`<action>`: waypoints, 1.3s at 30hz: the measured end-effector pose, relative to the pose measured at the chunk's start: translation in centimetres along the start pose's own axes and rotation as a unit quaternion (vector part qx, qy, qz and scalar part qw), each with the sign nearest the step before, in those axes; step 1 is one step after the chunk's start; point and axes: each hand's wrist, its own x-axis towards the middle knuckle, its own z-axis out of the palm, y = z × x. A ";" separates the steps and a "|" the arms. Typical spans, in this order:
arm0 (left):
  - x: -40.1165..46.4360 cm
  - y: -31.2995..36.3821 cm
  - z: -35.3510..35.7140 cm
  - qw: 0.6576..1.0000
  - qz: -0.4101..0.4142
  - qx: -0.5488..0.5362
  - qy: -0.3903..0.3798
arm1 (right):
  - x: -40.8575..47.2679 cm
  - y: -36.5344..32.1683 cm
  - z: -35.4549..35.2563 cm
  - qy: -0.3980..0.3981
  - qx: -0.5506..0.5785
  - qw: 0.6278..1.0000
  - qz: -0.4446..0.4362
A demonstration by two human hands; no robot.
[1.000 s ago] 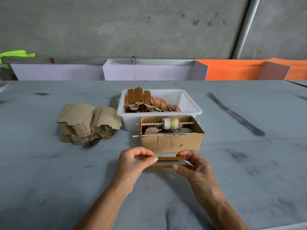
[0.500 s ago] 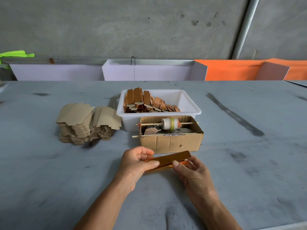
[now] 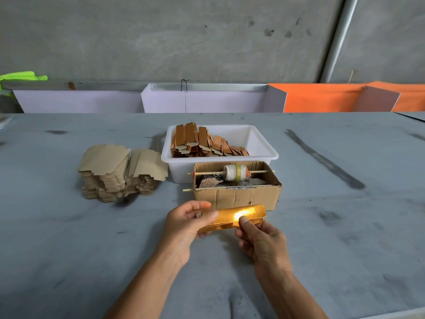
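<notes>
A long, shiny gold folded card box (image 3: 230,217) hangs just above the grey table (image 3: 69,238), in front of a small cardboard carton (image 3: 236,196). My left hand (image 3: 186,224) grips its left end, thumb on top and fingers curled behind. My right hand (image 3: 259,240) pinches its right half from below, thumb pressed on the glinting top face. The box's flat gold face is turned up toward me.
The carton holds a thread spool (image 3: 234,172) on a stick. Behind it a white plastic tub (image 3: 264,146) contains several folded brown boxes (image 3: 200,141). A stack of flat tan card blanks (image 3: 119,171) lies at left. Lilac and orange panels line the table's far edge.
The gold piece has been tipped from edge-on to face-up, now catching light. My right thumb moved onto its top face and both hands shifted slightly.
</notes>
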 end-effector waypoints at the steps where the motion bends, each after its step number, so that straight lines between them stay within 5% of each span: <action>1: -0.1 0.0 0.1 0.999 -0.018 -0.050 0.002 | 0.0 -0.1 0.0 0.006 0.006 1.000 0.000; 4: -0.5 -0.5 0.5 0.985 -0.064 -0.159 0.000 | 0.0 -0.1 0.0 0.018 0.011 1.000 0.000; 22: -1.2 -2.1 2.2 0.981 -0.020 -0.157 0.113 | -0.6 0.2 1.0 0.007 -0.029 1.000 0.007; 30: -0.8 -2.4 2.3 0.963 -0.051 -0.247 0.095 | -0.8 -0.5 1.2 0.010 0.025 0.998 0.053; 39: -0.5 -2.0 2.3 0.978 -0.074 -0.191 0.036 | -0.7 -1.2 1.2 0.017 0.017 0.998 0.058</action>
